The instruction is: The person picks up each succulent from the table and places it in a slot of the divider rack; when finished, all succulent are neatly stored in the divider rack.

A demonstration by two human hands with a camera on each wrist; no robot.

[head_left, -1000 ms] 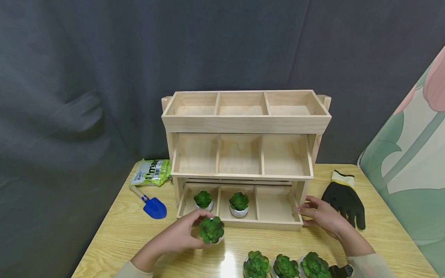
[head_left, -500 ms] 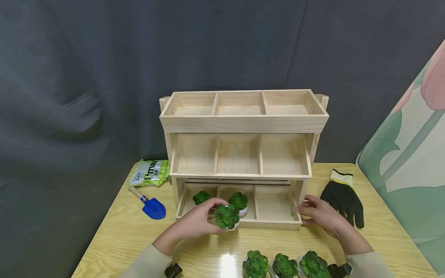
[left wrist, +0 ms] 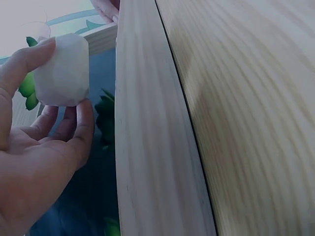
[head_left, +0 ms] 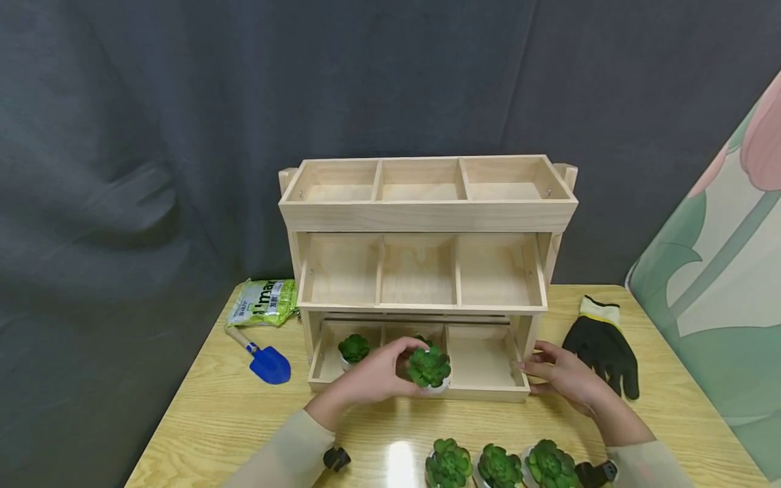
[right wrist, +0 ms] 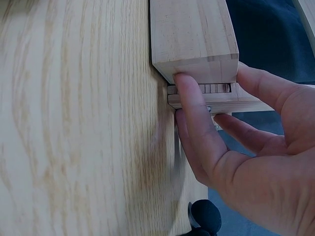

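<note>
My left hand point(head_left: 386, 371) pinches a small potted succulent point(head_left: 429, 367) between thumb and fingers. Its white faceted pot point(left wrist: 63, 71) shows in the left wrist view. The plant is held above the front board of a three-tier wooden plant shelf point(head_left: 430, 218), close to the divider between the bottom tier's middle and right compartments. One succulent point(head_left: 354, 348) sits in that tier's left compartment; another in the middle one is mostly hidden behind the held plant and hand. My right hand point(head_left: 566, 377) grips the bottom tier's right end, fingertips at its corner point(right wrist: 197, 71).
Three more potted succulents stand in a row at the near table edge, the leftmost succulent point(head_left: 448, 464) nearest the middle. A blue trowel point(head_left: 270, 366) and a green bag point(head_left: 265, 303) lie left of the shelf. A black glove point(head_left: 604, 352) lies to the right.
My left hand has carried the succulent rightward and up, from before the left compartment to near the right divider. The right hand stays at the shelf's end.
</note>
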